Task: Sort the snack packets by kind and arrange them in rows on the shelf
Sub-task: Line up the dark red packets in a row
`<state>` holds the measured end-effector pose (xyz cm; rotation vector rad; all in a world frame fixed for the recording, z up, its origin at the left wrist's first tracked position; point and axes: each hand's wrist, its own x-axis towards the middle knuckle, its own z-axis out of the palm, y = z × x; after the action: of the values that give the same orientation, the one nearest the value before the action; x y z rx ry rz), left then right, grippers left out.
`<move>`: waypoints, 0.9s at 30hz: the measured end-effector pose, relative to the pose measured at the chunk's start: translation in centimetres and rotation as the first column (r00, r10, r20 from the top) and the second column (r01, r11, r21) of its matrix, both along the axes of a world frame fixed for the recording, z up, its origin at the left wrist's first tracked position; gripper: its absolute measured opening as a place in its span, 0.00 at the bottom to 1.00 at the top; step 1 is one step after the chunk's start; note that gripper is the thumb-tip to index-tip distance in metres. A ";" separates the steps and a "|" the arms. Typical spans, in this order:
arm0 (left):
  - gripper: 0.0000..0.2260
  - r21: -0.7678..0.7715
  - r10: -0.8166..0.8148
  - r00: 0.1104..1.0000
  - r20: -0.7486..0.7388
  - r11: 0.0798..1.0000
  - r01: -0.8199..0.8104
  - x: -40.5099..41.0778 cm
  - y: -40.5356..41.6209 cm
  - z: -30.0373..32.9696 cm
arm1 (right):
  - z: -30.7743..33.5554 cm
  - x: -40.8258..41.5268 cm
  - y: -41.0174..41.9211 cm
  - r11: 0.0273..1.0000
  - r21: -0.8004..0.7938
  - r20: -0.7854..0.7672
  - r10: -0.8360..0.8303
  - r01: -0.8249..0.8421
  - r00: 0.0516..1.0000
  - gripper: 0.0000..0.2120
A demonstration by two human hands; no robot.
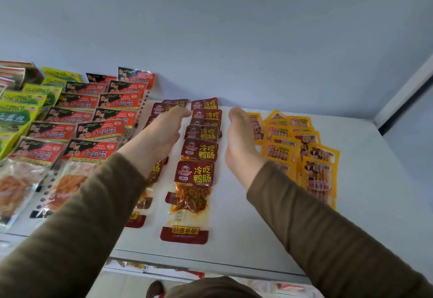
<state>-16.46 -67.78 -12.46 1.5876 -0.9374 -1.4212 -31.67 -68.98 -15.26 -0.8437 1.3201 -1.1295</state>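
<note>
Dark red snack packets (199,150) lie in an overlapping row down the middle of the white shelf (365,180). A second row of the same kind is partly hidden under my left arm. My left hand (164,131) reaches over that second row, fingers extended, holding nothing. My right hand (239,138) stands on edge just right of the middle row, fingers straight, between it and the yellow packets (318,171). Red and black packets (93,131) fill two rows at the left.
Green packets (21,107) are stacked at the far left. The shelf's back wall (234,39) rises behind all rows. A grey upright (403,96) bounds the shelf at the right. More packets show on a lower shelf (140,267) below the front edge.
</note>
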 end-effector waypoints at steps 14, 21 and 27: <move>0.13 -0.037 0.083 0.992 0.090 0.996 -0.080 -1.9 -5.6 -0.2 | -0.9 2.9 -3.8 0.996 0.085 0.095 -0.048 0.040 0.994 0.18; 0.06 -0.084 0.032 0.997 0.071 0.996 -0.025 -0.6 -5.1 -0.3 | -0.3 1.8 -1.7 0.997 0.075 0.107 -0.041 0.033 0.993 0.19; 0.22 -0.022 -0.046 0.999 0.011 0.999 0.046 0.8 -1.5 -2.1 | -1.8 0.3 1.8 0.999 -0.005 0.189 0.032 -0.032 0.981 0.23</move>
<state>-15.63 -69.33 -14.55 1.5669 -0.9985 -1.4306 -31.36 -67.14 -17.04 -0.7371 1.1443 -1.1563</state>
